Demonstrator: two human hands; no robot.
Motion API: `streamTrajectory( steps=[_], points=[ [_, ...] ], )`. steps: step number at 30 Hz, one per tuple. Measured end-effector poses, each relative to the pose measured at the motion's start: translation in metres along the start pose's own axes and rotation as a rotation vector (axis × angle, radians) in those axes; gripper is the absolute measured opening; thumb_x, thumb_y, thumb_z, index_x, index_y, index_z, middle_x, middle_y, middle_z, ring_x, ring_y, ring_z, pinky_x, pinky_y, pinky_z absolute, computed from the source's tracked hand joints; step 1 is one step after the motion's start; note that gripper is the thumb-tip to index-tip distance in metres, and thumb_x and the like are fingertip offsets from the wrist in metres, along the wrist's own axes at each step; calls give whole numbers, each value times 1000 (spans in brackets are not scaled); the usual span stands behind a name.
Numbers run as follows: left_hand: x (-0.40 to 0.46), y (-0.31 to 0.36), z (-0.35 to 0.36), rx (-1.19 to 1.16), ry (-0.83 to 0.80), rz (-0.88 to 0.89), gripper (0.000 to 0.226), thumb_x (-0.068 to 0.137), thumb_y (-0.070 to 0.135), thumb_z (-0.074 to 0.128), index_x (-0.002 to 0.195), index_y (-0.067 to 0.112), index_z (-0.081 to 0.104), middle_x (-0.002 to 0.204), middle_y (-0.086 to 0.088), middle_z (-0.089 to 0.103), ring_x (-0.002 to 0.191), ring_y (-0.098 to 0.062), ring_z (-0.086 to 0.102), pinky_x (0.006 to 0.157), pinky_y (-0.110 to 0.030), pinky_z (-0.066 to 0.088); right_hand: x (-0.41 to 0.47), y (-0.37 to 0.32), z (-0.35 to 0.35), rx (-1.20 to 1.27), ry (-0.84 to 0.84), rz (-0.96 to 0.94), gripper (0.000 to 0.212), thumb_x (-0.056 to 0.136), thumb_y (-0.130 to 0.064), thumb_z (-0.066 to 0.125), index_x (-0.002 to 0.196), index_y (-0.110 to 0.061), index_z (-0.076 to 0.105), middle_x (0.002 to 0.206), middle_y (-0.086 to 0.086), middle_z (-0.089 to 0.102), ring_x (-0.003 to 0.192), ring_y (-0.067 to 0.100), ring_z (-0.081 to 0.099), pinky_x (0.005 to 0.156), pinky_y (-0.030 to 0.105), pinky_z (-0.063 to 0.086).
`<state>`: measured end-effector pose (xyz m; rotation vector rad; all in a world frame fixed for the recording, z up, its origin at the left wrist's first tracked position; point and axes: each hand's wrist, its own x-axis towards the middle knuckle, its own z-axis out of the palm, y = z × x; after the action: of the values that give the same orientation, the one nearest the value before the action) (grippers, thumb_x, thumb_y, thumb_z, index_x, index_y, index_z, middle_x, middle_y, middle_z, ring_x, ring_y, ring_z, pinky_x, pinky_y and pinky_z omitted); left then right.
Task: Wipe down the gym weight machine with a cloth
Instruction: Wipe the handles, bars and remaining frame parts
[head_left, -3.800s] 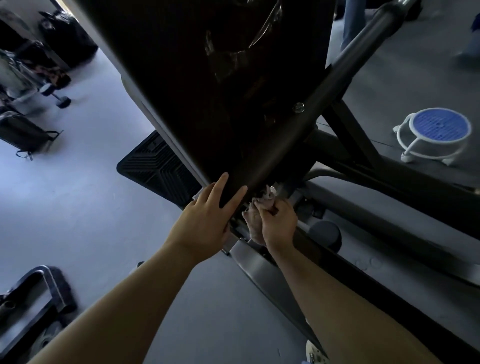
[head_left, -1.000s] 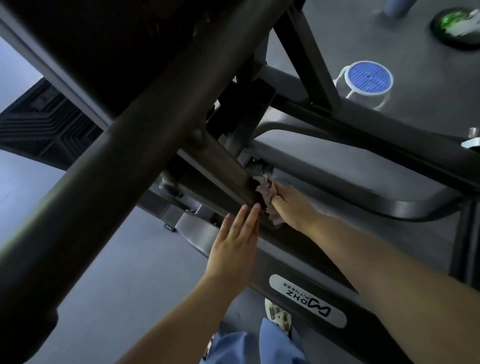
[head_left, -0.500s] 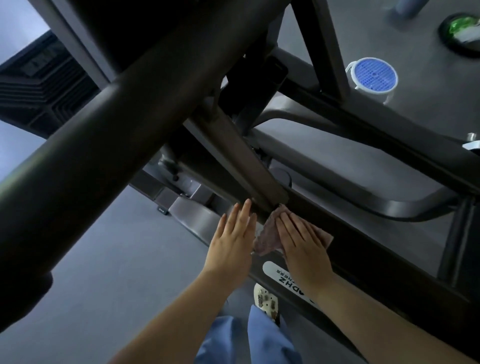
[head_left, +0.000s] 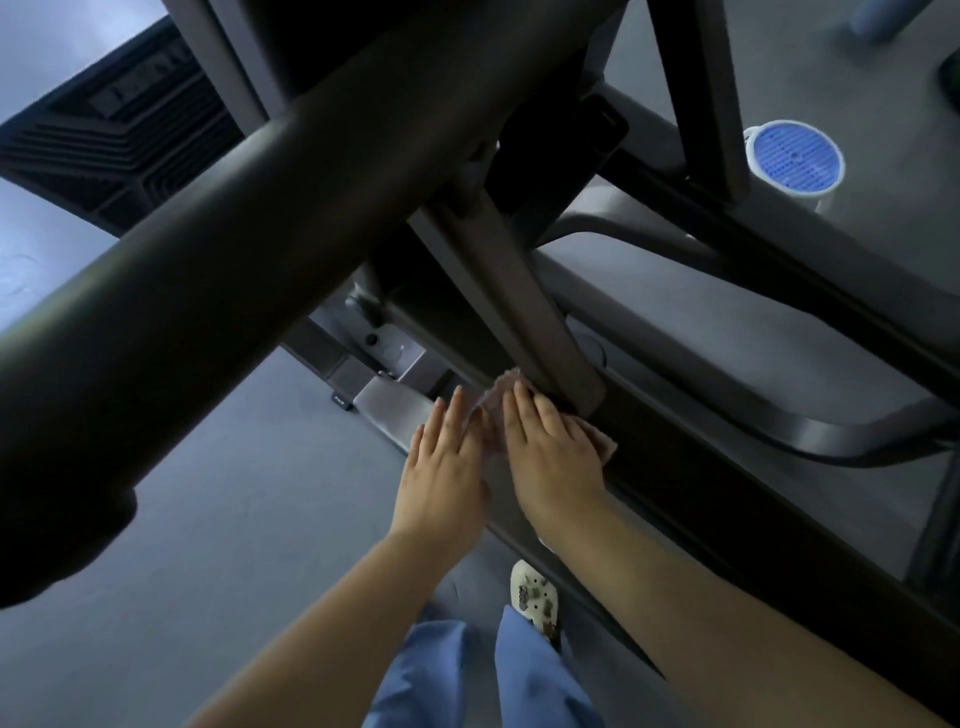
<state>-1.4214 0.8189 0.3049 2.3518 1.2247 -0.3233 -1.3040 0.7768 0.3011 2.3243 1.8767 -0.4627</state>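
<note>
Bare forearms, light blue trousers (head_left: 540, 680), and a cream perforated clog (head_left: 533, 594) with charms.

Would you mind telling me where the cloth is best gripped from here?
Probably at the free corner of the cloth, coming from the right: it sticks out past the right hand, which presses the rest flat on the frame rail.

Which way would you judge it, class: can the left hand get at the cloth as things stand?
Probably yes. The left hand lies flat on the machine's base rail, right beside the cloth under the right hand. Nothing lies between them, though the right hand covers most of the cloth.
</note>
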Motion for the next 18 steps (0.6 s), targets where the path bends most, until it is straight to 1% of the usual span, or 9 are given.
streamTrajectory(
  steps=[2, 4, 6, 8, 10, 13, 15, 16, 18],
  points=[
    [-3, -2, -5, -65, 64, -10, 75, 96, 20, 46, 151, 16, -5, 149, 4, -24, 128, -11, -31, 109, -26, -16, 17, -12, -8, -1, -17, 0, 74, 98, -22, 46, 150, -4, -2, 159, 14, 2, 146, 25, 7, 115, 38, 22],
    [-3, -4, -7, -164, 144, -6, 74, 96, 15, 47, 147, 18, -6, 144, 10, -17, 135, -10, -24, 106, -20, -20, 27, -23, -7, 24, 22, 49, 75, 99, -25, 43, 149, -2, -8, 159, 16, -2, 146, 26, 5, 115, 37, 21],
    [1, -7, -9, -261, 186, 6, 73, 95, 12, 48, 141, 25, -7, 141, 13, -14, 142, -10, -14, 108, -18, -17, 29, -32, -3, 40, 38, 79, 78, 98, -26, 43, 148, -1, -12, 158, 20, -5, 146, 29, 3, 116, 37, 19],
    [11, -12, -7, -265, 163, 93, 71, 96, 14, 48, 137, 31, -6, 146, 13, -11, 143, -9, -12, 118, -26, -8, 27, -34, -3, 76, 25, 83, 75, 98, -23, 42, 149, -4, -11, 158, 18, -8, 147, 28, 2, 117, 38, 15],
    [26, -16, -5, -239, 112, 195, 70, 96, 17, 48, 141, 31, -4, 154, 9, -7, 145, -10, -10, 120, -33, 0, 28, -28, -5, 196, 41, 110, 70, 99, -19, 43, 151, -8, -3, 159, 13, -3, 147, 23, 8, 117, 35, 16],
    [43, -14, -1, -127, 6, 197, 68, 99, 24, 38, 143, 25, -14, 156, 2, -17, 141, -11, -21, 119, -33, -6, 23, -14, -4, 283, 139, 62, 63, 94, -10, 54, 148, -8, 24, 156, 12, 21, 142, 21, 28, 112, 30, 27],
    [47, -10, 0, -26, -6, 173, 65, 101, 28, 32, 138, 22, -21, 153, 0, -25, 140, -14, -25, 119, -35, -8, 15, -7, 1, 318, 257, 39, 58, 77, -3, 73, 131, -3, 52, 137, 17, 50, 123, 28, 54, 98, 33, 45],
    [47, -7, -1, 17, 4, 159, 65, 101, 29, 29, 138, 19, -23, 153, -2, -26, 141, -16, -24, 119, -36, -7, 11, -4, 5, 330, 300, 46, 56, 68, -2, 79, 121, -2, 60, 125, 18, 59, 112, 31, 61, 89, 36, 51],
    [52, -5, -5, 79, 20, 113, 65, 102, 32, 26, 142, 13, -21, 155, -5, -23, 143, -19, -22, 119, -36, -8, 2, -1, 10, 312, 367, 54, 57, 63, -5, 82, 116, -3, 61, 117, 18, 62, 105, 32, 63, 83, 37, 53]
  ],
)
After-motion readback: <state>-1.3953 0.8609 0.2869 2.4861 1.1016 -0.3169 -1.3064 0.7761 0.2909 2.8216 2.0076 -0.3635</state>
